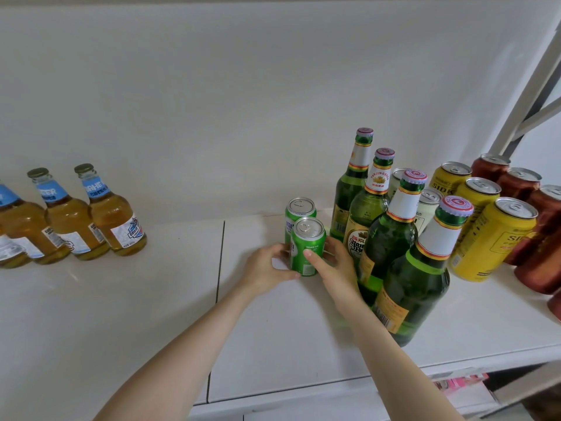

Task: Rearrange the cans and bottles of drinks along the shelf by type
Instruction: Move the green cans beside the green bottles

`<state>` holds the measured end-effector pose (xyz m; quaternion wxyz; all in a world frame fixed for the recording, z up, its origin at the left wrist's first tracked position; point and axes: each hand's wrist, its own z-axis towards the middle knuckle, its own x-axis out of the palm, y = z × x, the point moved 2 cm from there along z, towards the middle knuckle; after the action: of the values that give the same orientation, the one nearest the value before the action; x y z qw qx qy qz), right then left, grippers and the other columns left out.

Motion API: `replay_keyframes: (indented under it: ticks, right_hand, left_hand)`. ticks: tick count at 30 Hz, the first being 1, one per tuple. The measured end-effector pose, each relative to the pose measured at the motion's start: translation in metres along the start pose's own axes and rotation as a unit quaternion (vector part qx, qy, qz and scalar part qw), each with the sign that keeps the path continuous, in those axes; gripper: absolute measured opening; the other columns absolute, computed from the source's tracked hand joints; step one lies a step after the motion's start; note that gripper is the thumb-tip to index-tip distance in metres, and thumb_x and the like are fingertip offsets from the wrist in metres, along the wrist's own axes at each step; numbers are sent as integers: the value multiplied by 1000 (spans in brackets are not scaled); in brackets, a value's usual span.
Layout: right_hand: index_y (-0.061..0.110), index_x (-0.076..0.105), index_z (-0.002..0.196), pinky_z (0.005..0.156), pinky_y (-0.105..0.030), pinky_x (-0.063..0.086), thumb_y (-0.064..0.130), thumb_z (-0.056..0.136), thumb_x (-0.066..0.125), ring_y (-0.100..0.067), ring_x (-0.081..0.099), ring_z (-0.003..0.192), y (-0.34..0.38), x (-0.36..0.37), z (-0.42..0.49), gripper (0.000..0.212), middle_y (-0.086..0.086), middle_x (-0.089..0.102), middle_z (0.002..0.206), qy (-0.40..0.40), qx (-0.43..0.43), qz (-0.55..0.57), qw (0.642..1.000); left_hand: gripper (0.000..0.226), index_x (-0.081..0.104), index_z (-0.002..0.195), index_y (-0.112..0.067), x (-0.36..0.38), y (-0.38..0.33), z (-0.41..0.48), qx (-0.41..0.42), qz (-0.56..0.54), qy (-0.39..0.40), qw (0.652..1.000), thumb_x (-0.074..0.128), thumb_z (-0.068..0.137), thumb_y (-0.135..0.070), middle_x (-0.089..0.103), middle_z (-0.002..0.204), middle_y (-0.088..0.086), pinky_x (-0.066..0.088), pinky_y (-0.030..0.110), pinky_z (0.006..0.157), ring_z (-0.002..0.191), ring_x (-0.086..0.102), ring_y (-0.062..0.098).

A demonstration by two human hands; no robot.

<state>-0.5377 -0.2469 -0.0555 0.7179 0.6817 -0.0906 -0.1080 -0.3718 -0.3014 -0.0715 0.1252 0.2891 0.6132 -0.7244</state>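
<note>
One long white shelf [121, 314] runs across, w/ a seam down the middle. Biggest on it: four green glass bottles [391, 238], upright, packed in a diagonal row on the right half, white neck labels, pinkish caps. Far left, well apart from them, three amber bottles [115, 220] w/ blue neck labels stand side by side, plus part of another cut off by the frame edge. Right of the green bottles, three yellow cans [491, 241] in a row, then red-brown cans [546, 214] beyond, approx. at the shelf's right end. Two pale cans [428, 205] peek out between the green bottles & yellow cans. Both arms reach in: left hand [267, 268] and right hand [337, 268] are together, each wrapped on a side of the front green can [306, 247], right thumb on its face. It stands upright just left of the green bottles, w/ the rear green can [299, 209] touching or just behind it.
</note>
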Motion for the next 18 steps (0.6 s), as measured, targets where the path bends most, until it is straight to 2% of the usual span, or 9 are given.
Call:
replay_keyframes:
  ticks: [3,5,9,14,18]
  right_hand:
    - [20,56,126,92,-26,47,26,84,76,-7,58,112,-1,2,-5,46,6,62,122,-18,6,-8,1000]
    - [14,56,129,93,-27,47,27,86,75,-11,58,114,-2,3,-10,49,2,62,124,-40,5,-20,999]
    - [14,51,132,96,-30,44,25,87,73,-18,56,118,-4,4,-28,51,-2,59,127,-68,1,-76,995]
    - [11,42,142,101,-35,39,29,85,75,-27,47,128,0,9,-58,68,-10,50,139,-48,-4,-230,972]
    - [8,42,141,99,-45,43,34,82,75,-34,46,125,7,17,-89,73,-14,50,137,-12,-44,-357,933]
  left_hand:
    - [62,68,118,-24,-10,8,-7,-25,36,-30,999,92,61,-30,72,111,-5,48,29,98,106,64,7]
    - [61,67,120,-23,-22,14,-15,-40,62,-47,996,91,64,-29,70,113,-4,47,28,99,109,63,9]
    - [55,66,123,-22,-50,24,-38,-60,134,-78,986,85,72,-34,69,119,-3,44,31,101,115,61,14]
    - [46,65,126,-16,-70,31,-87,-38,300,-119,946,70,84,-35,66,125,6,40,40,101,119,57,31]
    - [50,69,116,-12,-78,28,-132,-35,370,-116,921,58,76,-41,68,120,13,49,48,92,111,64,34]
